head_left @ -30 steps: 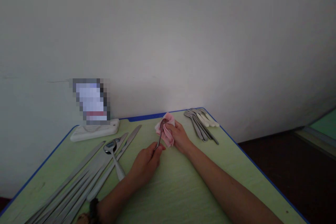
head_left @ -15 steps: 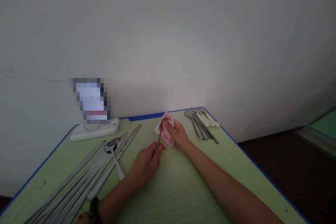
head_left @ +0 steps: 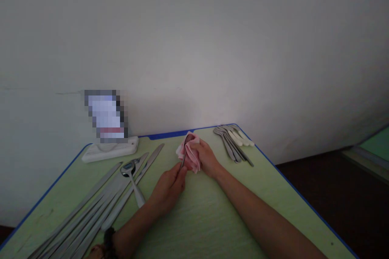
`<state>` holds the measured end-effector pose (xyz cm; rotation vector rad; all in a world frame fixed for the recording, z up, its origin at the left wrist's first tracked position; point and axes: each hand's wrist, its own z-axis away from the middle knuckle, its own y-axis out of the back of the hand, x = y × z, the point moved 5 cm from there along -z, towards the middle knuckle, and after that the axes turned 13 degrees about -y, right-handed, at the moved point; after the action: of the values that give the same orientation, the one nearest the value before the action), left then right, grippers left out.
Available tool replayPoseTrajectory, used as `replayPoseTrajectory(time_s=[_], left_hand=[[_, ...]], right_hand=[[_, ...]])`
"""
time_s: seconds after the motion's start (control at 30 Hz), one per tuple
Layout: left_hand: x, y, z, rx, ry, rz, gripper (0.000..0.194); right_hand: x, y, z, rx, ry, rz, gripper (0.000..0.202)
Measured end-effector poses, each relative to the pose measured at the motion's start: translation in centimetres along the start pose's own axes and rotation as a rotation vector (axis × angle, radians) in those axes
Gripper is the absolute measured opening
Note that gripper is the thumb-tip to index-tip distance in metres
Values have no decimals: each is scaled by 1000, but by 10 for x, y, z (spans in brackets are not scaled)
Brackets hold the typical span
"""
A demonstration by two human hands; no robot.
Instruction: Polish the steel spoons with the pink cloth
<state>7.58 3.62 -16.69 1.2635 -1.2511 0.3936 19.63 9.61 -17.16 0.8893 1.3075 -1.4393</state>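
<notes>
Near the far middle of the table, my left hand is closed round the handle of a metal spoon. The spoon slants up and away, its bowl resting against a pink cloth. My right hand grips this crumpled cloth around the bowl, with the thumb pressing a fold over part of it. Part of the bowl is hidden by the cloth. To the left of my left hand lies another spoon, bowl away from me, among several table knives.
Several used-looking metal spoons and white-handled cutlery lie at the far right corner. A blurred phone-like screen stands over a white block at the back left. The green table has a blue edge and meets a wall.
My right hand has shifted the cloth slightly, and a fold of it now covers more beside the spoon's bowl. My left hand stays nearly in place, its fingers drawn in closer.
</notes>
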Motion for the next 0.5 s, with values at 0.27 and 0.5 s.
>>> replayPoseTrajectory(time_s=[0.27,0.5], left_hand=[[4,2,-1,-33,15,-90,29],[7,2,-1,-51,4,-94,35]], right_hand=[[1,-1,4,-82,-71,-163,29],[0,-2,3,17,60,-119,29]])
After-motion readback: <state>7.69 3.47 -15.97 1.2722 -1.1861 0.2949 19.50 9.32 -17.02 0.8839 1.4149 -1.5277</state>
